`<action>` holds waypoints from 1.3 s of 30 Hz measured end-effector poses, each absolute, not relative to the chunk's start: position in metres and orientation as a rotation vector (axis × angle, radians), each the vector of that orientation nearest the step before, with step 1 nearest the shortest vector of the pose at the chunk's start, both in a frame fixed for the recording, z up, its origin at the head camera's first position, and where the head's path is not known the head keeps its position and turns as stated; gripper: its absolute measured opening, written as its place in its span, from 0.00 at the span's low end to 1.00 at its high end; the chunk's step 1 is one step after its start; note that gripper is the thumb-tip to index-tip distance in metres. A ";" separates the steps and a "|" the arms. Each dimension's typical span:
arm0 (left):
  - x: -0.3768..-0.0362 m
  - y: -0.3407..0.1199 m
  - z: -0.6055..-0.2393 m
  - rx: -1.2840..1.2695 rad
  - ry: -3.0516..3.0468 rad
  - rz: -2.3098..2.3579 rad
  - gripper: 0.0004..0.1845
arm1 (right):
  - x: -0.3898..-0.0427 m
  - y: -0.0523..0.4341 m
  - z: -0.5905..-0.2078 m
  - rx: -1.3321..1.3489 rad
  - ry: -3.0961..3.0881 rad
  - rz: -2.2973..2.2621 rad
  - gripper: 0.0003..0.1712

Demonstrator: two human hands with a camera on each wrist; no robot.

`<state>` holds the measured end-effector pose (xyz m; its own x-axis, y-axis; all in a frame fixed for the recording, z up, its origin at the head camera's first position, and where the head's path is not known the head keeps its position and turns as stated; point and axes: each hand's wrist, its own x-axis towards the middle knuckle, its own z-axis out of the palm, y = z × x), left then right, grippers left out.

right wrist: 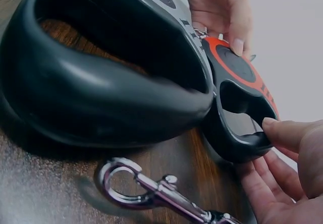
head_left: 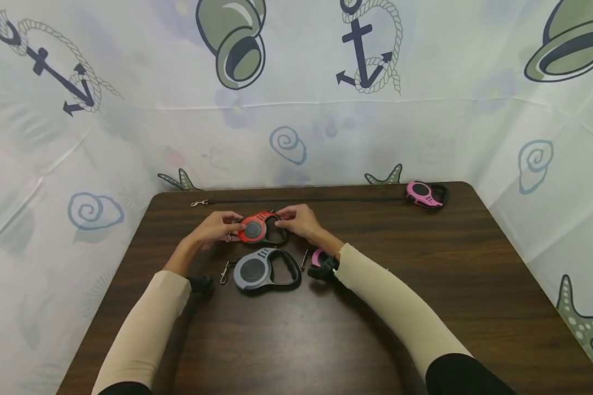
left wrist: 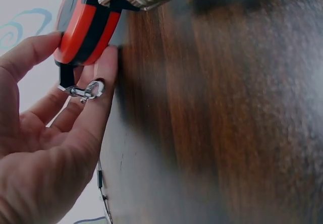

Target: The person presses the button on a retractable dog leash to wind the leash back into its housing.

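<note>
Both hands hold a red and black retractable dog leash just above or on the table. At its casing end, my left hand grips it with the thumb on top and fingers beneath. A small metal clip dangles from that end by the left fingers. My right hand pinches the black loop handle between thumb and fingers. Nearer to me lies a larger grey and black retractable leash, its snap hook to the left.
A pink leash lies at the far right, its dark cord stretched along the back edge to a clip. Another pink leash, partly hidden under the right wrist, has a metal hook beside it. Patterned cloth surrounds the wooden table.
</note>
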<state>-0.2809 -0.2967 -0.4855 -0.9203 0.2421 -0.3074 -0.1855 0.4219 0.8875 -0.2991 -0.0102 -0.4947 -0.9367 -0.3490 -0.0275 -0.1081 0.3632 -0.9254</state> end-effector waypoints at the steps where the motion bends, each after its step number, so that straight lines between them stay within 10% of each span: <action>1: -0.281 -0.297 -0.486 0.056 2.329 1.463 0.27 | -0.299 -0.011 -0.495 -0.410 2.415 -1.598 0.18; 39: -0.276 -0.316 -0.486 0.344 2.832 1.056 0.21 | -0.299 0.015 -0.477 -0.661 2.617 -1.343 0.21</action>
